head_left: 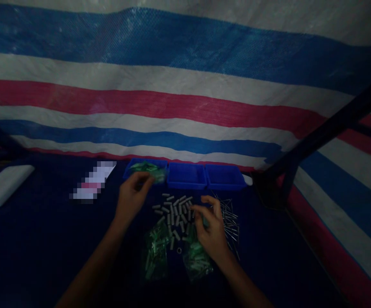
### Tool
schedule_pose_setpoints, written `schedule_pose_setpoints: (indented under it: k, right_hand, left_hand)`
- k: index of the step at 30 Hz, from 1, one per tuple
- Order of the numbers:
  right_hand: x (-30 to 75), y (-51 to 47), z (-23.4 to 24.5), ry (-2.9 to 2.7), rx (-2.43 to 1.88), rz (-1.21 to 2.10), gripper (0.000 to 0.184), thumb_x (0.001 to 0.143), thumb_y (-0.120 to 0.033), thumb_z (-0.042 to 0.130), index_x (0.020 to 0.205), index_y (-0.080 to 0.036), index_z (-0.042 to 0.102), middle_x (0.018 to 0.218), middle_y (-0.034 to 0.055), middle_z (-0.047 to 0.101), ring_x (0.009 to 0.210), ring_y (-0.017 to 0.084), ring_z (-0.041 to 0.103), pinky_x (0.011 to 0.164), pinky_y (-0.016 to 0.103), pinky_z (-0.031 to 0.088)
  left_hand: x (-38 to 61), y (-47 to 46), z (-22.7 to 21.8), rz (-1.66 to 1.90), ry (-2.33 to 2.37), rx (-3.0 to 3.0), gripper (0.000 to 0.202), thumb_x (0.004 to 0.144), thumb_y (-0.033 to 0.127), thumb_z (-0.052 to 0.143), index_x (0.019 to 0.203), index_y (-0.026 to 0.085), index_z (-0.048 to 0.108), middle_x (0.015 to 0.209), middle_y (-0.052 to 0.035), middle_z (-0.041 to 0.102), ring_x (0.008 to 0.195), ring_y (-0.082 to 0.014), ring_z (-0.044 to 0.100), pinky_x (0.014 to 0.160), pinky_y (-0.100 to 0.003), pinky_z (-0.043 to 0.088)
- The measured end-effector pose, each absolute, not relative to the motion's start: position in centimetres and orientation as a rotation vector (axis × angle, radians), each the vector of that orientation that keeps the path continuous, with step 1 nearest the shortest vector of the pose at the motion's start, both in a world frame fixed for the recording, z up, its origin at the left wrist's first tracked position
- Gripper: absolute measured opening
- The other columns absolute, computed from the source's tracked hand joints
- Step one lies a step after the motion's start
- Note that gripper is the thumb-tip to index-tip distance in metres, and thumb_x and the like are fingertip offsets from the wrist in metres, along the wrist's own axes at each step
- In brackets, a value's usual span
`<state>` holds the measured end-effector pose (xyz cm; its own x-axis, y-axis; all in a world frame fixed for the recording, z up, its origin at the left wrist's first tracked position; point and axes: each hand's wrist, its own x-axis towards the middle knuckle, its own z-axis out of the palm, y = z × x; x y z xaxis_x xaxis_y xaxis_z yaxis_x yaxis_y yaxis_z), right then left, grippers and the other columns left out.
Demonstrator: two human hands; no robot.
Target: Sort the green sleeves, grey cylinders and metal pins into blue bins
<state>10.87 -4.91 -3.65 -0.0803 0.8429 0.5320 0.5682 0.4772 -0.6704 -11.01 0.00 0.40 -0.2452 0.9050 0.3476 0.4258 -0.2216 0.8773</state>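
My left hand [134, 192] is at the near edge of the left blue bin [127, 170], thumb and forefinger pinched close together. Green plastic bags [146, 167] lie in that bin, and whatever is between the fingertips is too dark to tell. My right hand [211, 226] hovers over the right side of a loose pile of short white tubes [175, 211], its fingers bent and apart. Thin metal rods [232, 222] lie scattered just right of it. Two clear bags with green-tinted contents, a left bag [155, 252] and a right bag [198, 261], lie nearer me.
A middle blue bin [187, 185] and a right blue bin [225, 184] stand in the same row. A small ring [179, 250] lies between the bags. Farther left are a blurred-out sheet [93, 182] and a white object [7, 186]. Striped sheeting [172, 102] hangs behind.
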Motion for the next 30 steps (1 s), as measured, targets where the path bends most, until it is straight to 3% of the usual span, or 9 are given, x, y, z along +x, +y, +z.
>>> schedule_pose_setpoints:
  k: [4, 11, 15, 23, 27, 30]
  right_hand:
    - [10.9, -4.9, -3.6, -1.76, -1.223, 0.349, 0.022, 0.081, -0.012, 0.047, 0.091, -0.023, 0.063, 0.106, 0.0071, 0.043, 0.104, 0.021, 0.047, 0.084, 0.038, 0.045]
    - [10.7, -4.9, -3.9, -1.784, -1.234, 0.379, 0.018, 0.083, -0.016, 0.048, 0.09, -0.023, 0.063, 0.105, 0.0071, 0.043, 0.102, 0.02, 0.047, 0.084, 0.035, 0.045]
    - [10.8, -4.3, -4.6, -1.766, -1.262, 0.392, 0.017, 0.083, -0.018, 0.048, 0.089, -0.024, 0.063, 0.104, 0.0068, 0.043, 0.102, 0.02, 0.048, 0.084, 0.035, 0.045]
    - [10.6, -4.1, -4.9, -1.839, -1.314, 0.482, 0.016, 0.084, -0.021, 0.047, 0.09, -0.021, 0.062, 0.101, 0.008, 0.05, 0.098, 0.02, 0.05, 0.083, 0.034, 0.044]
    - [11.3, -3.3, -4.5, -1.953, -1.306, 0.516, 0.016, 0.085, -0.02, 0.046, 0.089, -0.02, 0.062, 0.084, 0.0049, 0.058, 0.085, 0.019, 0.053, 0.076, 0.033, 0.044]
    - [12.6, -2.5, -4.3, -1.93, -1.36, 0.47, 0.016, 0.086, -0.021, 0.046, 0.088, -0.02, 0.062, 0.079, 0.0041, 0.061, 0.082, 0.019, 0.054, 0.075, 0.034, 0.042]
  left_hand:
    - [-15.2, 3.3, 2.6, 1.696, 1.971, 1.824, 0.022, 0.077, 0.034, 0.057, 0.09, 0.017, 0.062, 0.086, -0.0034, 0.06, 0.075, -0.015, 0.059, 0.064, -0.025, 0.048]
    - [-16.3, 5.8, 1.0, 0.998, 2.066, 2.41, 0.016, 0.082, 0.022, 0.047, 0.089, 0.019, 0.062, 0.097, -0.0066, 0.062, 0.095, -0.0222, 0.054, 0.088, -0.036, 0.042]
    - [-16.6, 6.0, -0.7, 0.557, 1.936, 2.516, 0.023, 0.082, 0.018, 0.043, 0.095, 0.02, 0.062, 0.094, -0.0042, 0.066, 0.091, -0.0221, 0.055, 0.084, -0.034, 0.044]
    - [-16.7, 7.1, 0.2, 0.243, 1.957, 2.501, 0.027, 0.085, 0.023, 0.04, 0.097, 0.022, 0.064, 0.097, -0.0063, 0.067, 0.093, -0.0256, 0.056, 0.08, -0.039, 0.044]
    - [-14.4, 4.4, 1.0, 0.372, 2.137, 2.488, 0.023, 0.084, 0.027, 0.045, 0.098, 0.02, 0.063, 0.121, -0.0096, 0.054, 0.113, -0.0348, 0.042, 0.079, -0.049, 0.043]
    - [-11.5, 0.5, 1.0, 0.629, 2.022, 2.512, 0.028, 0.085, 0.027, 0.046, 0.109, 0.019, 0.057, 0.126, -0.0113, 0.047, 0.118, -0.0328, 0.036, 0.087, -0.05, 0.04]
